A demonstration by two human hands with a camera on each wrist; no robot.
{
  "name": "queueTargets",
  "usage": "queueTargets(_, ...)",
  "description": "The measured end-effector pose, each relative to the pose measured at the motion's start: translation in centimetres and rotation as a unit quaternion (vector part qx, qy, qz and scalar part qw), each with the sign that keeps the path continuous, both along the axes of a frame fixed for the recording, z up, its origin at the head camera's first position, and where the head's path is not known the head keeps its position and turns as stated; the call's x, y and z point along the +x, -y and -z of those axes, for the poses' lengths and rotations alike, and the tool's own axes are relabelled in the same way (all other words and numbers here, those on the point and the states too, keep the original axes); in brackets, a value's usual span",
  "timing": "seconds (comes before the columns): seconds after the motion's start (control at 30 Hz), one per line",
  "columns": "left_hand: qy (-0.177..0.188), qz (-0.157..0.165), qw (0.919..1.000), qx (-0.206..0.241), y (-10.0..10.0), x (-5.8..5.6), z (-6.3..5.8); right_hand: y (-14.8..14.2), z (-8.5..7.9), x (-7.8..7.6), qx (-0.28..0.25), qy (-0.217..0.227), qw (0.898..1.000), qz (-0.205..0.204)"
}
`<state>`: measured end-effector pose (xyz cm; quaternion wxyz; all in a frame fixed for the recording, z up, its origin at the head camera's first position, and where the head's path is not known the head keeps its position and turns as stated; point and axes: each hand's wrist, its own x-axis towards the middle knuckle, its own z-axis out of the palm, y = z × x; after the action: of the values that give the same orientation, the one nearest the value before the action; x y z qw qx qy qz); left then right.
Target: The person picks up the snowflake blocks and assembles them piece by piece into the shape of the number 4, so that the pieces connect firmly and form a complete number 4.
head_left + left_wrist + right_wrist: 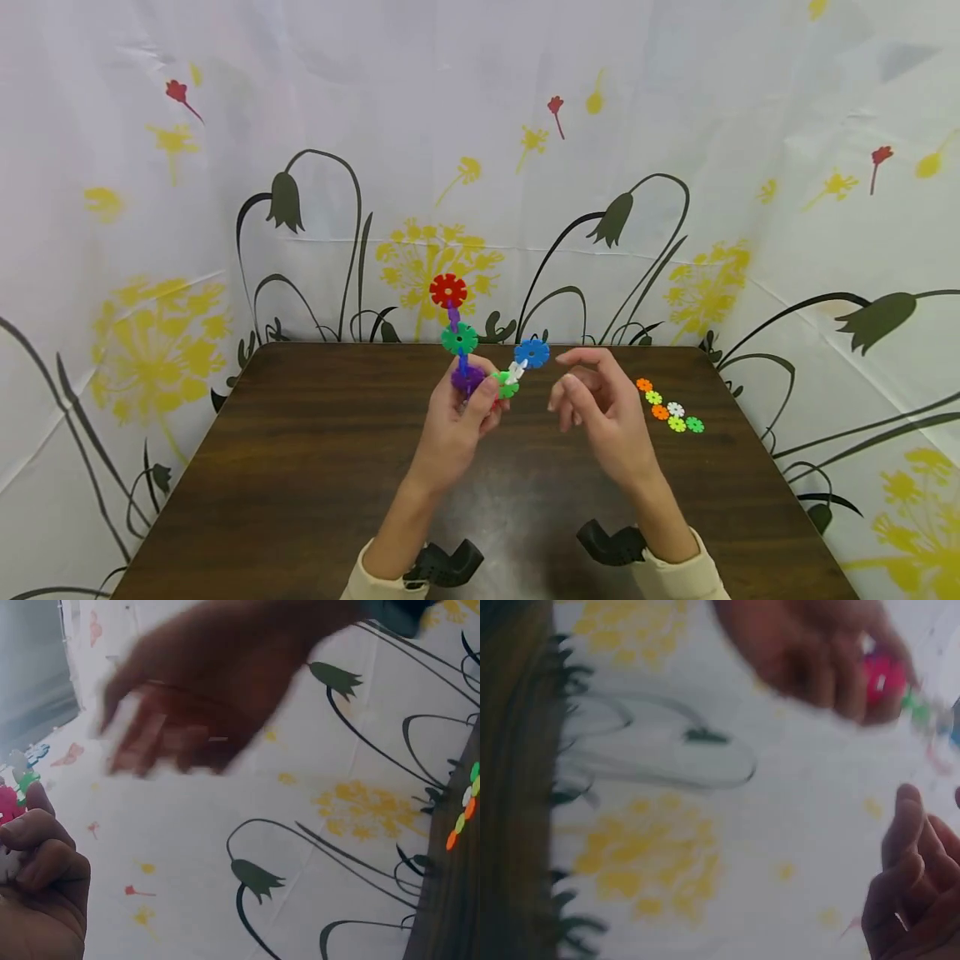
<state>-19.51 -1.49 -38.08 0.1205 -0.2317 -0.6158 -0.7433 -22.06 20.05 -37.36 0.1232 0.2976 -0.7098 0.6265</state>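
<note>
My left hand point(455, 421) grips a chain of interlocking plastic discs with notched edges, held above the table. One branch of it rises through a purple disc point(468, 380) and a green disc point(460, 338) to a red disc point(447, 290) on top. Toward the right it runs through a light green disc point(506, 385) and a white disc point(516, 371) to a blue disc point(532, 353). A pinkish-red disc point(883, 678) shows by the left fingers in the right wrist view. Just right of the blue disc, my right hand point(603, 408) holds nothing, its fingers loosely bent.
Loose orange, yellow-green, white and green discs lie in a cluster on the right of the dark wooden table point(315, 467), including a white one point(675, 409). A patterned white cloth point(480, 108) hangs behind the table. A black wrist mount point(450, 565) sits on each forearm.
</note>
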Motion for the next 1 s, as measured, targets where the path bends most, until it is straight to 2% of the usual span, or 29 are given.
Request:
queueTargets(0.1, -0.017, 0.0, 0.9996, 0.024, 1.0, -0.1, 0.3, -2.1, 3.5, -1.3, 0.032, 0.073, 0.996, 0.031)
queueTargets(0.17, -0.027, -0.001, 0.9991, 0.032, 1.5, -0.2, 0.5, -3.8, 6.0, -2.4, 0.05, 0.135, 0.988, 0.062)
queueTargets(0.3, -0.036, -0.005, 0.9987, 0.036, 2.3, -0.4, 0.9, -7.8, 10.7, -4.4, 0.096, 0.242, 0.956, 0.137)
queueTargets(0.4, -0.04, -0.009, 0.9983, 0.042, 2.8, -0.3, 1.3, -11.3, 13.8, -5.9, 0.161, 0.267, 0.933, 0.18)
queueTargets(0.5, -0.043, -0.01, 0.9979, 0.047, 3.2, -0.1, 1.6, -14.8, 15.8, -7.1, 0.251, 0.274, 0.903, 0.216)
queueTargets(0.6, -0.039, -0.013, 0.9984, 0.04, 3.4, 0.3, 1.6, -17.7, 16.6, -7.9, 0.331, 0.29, 0.863, 0.248)
queueTargets(0.7, -0.033, -0.009, 0.999, 0.028, 3.5, 0.6, 1.6, -20.1, 16.7, -8.4, 0.379, 0.318, 0.823, 0.278)
queueTargets(0.77, -0.036, -0.008, 0.9992, 0.016, 3.5, 0.7, 1.5, -21.3, 16.7, -8.7, 0.392, 0.335, 0.807, 0.289)
queueTargets(0.83, -0.043, -0.005, 0.9991, 0.005, 3.6, 0.7, 1.5, -22.2, 16.9, -8.9, 0.391, 0.344, 0.803, 0.289)
queueTargets(1.0, -0.048, 0.001, 0.9986, -0.022, 3.8, 0.7, 1.5, -23.0, 17.7, -9.4, 0.373, 0.356, 0.81, 0.28)
